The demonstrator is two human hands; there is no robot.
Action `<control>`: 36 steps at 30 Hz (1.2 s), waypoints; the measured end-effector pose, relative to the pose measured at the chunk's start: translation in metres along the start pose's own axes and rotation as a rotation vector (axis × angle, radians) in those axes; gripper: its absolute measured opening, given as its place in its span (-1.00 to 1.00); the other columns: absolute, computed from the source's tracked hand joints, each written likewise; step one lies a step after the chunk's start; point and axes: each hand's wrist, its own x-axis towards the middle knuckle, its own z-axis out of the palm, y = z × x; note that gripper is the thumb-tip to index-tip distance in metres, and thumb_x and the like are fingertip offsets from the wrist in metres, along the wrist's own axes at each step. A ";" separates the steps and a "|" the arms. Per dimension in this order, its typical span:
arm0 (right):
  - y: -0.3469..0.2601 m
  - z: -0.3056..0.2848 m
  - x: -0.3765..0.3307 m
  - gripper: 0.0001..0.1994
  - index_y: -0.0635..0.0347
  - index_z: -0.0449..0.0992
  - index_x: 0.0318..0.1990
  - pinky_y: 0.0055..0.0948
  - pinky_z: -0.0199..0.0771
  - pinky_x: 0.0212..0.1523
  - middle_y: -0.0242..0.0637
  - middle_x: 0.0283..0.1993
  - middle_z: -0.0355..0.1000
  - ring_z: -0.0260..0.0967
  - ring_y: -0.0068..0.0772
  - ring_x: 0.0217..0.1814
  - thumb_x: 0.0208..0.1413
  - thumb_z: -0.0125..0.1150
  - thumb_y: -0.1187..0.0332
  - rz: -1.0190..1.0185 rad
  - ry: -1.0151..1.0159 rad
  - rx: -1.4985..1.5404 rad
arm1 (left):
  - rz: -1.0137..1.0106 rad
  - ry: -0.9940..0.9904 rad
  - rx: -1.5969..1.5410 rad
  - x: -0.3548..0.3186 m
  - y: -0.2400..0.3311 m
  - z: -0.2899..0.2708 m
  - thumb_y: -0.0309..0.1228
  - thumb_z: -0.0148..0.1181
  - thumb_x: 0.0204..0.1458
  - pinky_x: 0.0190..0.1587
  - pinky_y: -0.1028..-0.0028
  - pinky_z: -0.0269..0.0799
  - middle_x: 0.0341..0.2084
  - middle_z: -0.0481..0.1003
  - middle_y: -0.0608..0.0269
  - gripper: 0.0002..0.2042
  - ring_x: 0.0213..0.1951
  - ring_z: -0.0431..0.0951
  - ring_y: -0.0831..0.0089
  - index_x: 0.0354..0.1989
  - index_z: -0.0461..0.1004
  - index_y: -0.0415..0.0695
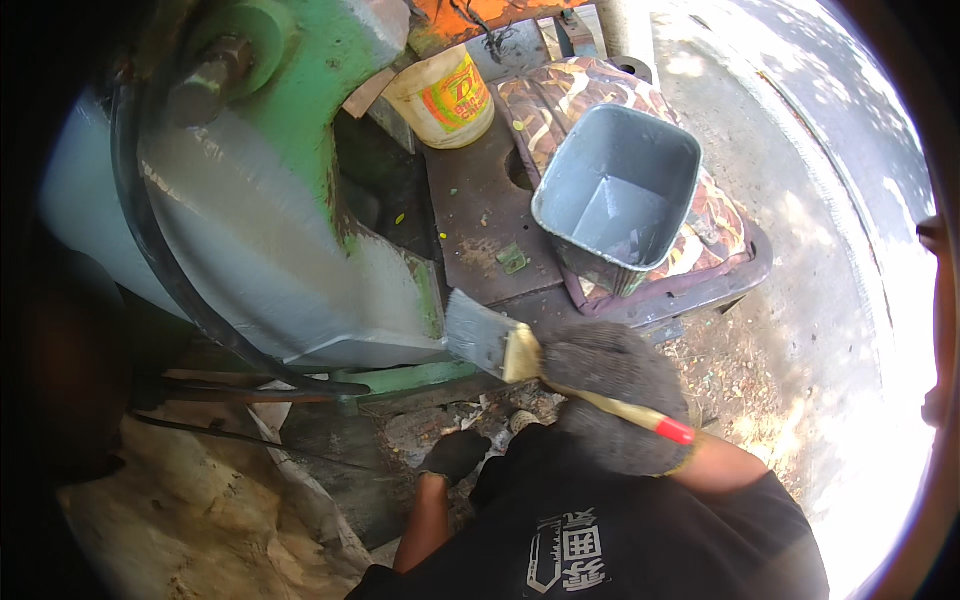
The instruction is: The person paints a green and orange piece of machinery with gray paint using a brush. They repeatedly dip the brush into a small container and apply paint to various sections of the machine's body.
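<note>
In my right hand [620, 395], gloved in dark grey, is a flat paintbrush [525, 355] with a pale handle, red at its end. Its wide bristles are coated in grey and point left, at the corner of a metal machine part [330, 290]. Whether they touch it I cannot tell. That part is mostly wet-looking grey, with green left bare along its right edge and top. My left hand [455, 457], in a dark glove, is low beside my body, its fingers not clearly visible. A square-mouthed bucket [620, 185] with grey paint inside stands at the right.
Under the bucket lies a camouflage-patterned cushion [725, 235] on a dark metal plate [480, 220]. A white tub [440, 105] with a colourful label stands behind. A black hose [150, 230] curves down across the grey part. Crumpled sheeting [200, 510] covers the lower left; pavement [800, 210] runs along the right.
</note>
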 end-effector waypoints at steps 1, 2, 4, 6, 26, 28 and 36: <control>-0.004 -0.020 -0.009 -0.67 0.19 0.57 -0.04 -0.15 0.52 -0.11 -0.09 -0.09 0.53 0.51 0.04 -0.07 -0.01 0.22 0.38 0.145 -0.184 -0.250 | -0.157 0.172 -0.340 -0.005 0.022 -0.035 -0.30 0.04 0.24 -0.02 0.23 0.49 -0.23 0.61 -0.03 -0.73 -0.18 0.61 0.00 -0.06 0.58 -0.16; -0.005 -0.040 -0.015 -0.67 0.19 0.55 -0.02 -0.18 0.52 -0.11 -0.10 -0.08 0.52 0.50 0.01 -0.07 0.02 0.20 0.37 0.192 -0.182 -0.363 | -0.216 0.439 -0.690 -0.009 0.044 -0.070 -0.30 0.09 0.23 -0.03 0.23 0.49 -0.31 0.62 0.00 -0.75 -0.23 0.63 0.03 -0.09 0.59 -0.18; -0.006 -0.071 -0.029 -0.66 0.19 0.51 0.03 -0.23 0.50 -0.10 -0.10 -0.05 0.50 0.48 -0.06 -0.06 0.08 0.17 0.34 0.334 0.129 -0.263 | 0.024 0.835 -0.852 -0.004 0.090 -0.131 -0.46 0.17 0.12 -0.09 0.30 0.46 -0.22 0.59 -0.01 -0.67 -0.20 0.57 0.28 0.05 0.46 -0.30; -0.001 -0.099 -0.039 -0.65 0.19 0.48 0.07 -0.28 0.49 -0.10 -0.11 -0.02 0.48 0.47 -0.12 -0.06 0.14 0.13 0.31 0.437 0.482 0.034 | 0.177 1.109 -1.050 0.020 0.128 -0.184 -0.45 0.36 0.01 0.12 0.25 0.40 0.07 0.42 -0.06 -0.34 0.09 0.44 0.23 0.28 0.20 -0.32; 0.031 -0.173 -0.037 -0.60 0.18 0.39 0.19 -0.45 0.44 0.06 -0.31 0.09 0.49 0.46 -0.37 0.04 0.18 0.05 0.52 0.715 0.652 -0.472 | 0.340 1.478 -1.191 0.107 0.193 -0.318 -0.41 0.57 -0.25 0.28 0.25 0.29 0.17 0.23 0.04 0.04 0.21 0.32 0.25 0.36 -0.12 -0.19; 0.031 -0.174 -0.037 -0.63 0.17 0.39 0.21 -0.46 0.43 0.09 -0.31 0.11 0.49 0.47 -0.36 0.06 0.25 0.08 0.44 0.714 0.746 -0.255 | 0.281 1.552 -1.013 0.106 0.187 -0.327 -0.38 0.56 -0.25 0.29 0.22 0.26 0.19 0.21 0.02 0.04 0.23 0.29 0.23 0.36 -0.12 -0.18; 0.029 -0.164 -0.025 -0.63 0.24 0.36 0.24 -0.41 0.39 0.20 -0.21 0.17 0.44 0.41 -0.32 0.18 0.34 0.04 0.34 0.758 1.027 0.350 | 0.122 1.593 -0.955 0.113 0.183 -0.373 -0.24 0.58 -0.25 0.37 0.16 0.12 0.36 0.05 -0.13 0.30 0.37 0.14 0.09 0.47 -0.43 -0.28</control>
